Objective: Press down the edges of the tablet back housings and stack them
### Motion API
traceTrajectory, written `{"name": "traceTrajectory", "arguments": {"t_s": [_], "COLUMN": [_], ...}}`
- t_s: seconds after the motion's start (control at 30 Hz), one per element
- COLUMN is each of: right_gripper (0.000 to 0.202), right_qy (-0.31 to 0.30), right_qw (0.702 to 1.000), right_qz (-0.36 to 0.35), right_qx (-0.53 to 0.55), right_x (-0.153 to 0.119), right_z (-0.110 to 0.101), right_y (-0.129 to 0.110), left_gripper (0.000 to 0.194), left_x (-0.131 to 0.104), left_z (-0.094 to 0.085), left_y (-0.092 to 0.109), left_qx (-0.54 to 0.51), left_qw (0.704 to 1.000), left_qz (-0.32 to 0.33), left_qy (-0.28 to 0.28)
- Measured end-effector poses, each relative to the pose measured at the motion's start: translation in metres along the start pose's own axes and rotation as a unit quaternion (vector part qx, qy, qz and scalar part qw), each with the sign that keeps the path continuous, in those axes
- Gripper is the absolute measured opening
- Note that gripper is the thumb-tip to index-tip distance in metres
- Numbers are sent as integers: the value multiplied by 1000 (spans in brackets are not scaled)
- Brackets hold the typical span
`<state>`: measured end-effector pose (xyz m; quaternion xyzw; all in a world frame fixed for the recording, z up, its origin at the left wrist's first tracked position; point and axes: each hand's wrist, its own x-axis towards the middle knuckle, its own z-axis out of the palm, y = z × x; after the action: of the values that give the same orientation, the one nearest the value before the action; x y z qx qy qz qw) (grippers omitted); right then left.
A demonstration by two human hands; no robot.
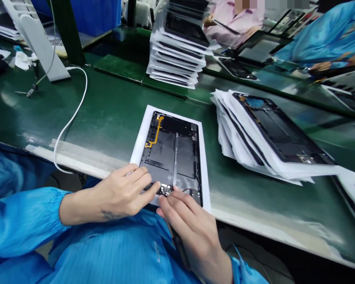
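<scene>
Open tablet (165,157) is lying on paper (205,173), near side of table (106,106). L. hand (124,191) is resting half-curled on it, grip unclear; R. hand (192,228) is holding dark handle (180,248); slipping w/ it might be scratching circuit board (165,190).

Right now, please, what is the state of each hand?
Left hand: loosely open, resting on the opened tablet, nothing visibly held.
Right hand: closed on a dark-handled tool, near the circuit board.
</scene>
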<state>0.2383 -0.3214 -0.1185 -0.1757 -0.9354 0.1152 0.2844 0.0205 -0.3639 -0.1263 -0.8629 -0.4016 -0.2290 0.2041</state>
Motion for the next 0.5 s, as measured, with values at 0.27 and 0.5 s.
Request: {"name": "traceTrajectory", "arguments": {"t_s": [0.27, 0.5], "right_gripper": [25, 23], "right_qy": [146, 222], "right_qw": [967, 941], "right_qz": [109, 111], "right_qx": [176, 228], "right_x": [-14, -9], "right_z": [9, 16], "right_y": [17, 14], "left_gripper": [44, 67], "left_x": [-15, 15], "left_z": [-4, -9], "left_y": [-41, -63], "left_qx": [-276, -549], "left_qw": [930, 678], "left_qz": [-241, -484], "left_qy": [-36, -69]}}
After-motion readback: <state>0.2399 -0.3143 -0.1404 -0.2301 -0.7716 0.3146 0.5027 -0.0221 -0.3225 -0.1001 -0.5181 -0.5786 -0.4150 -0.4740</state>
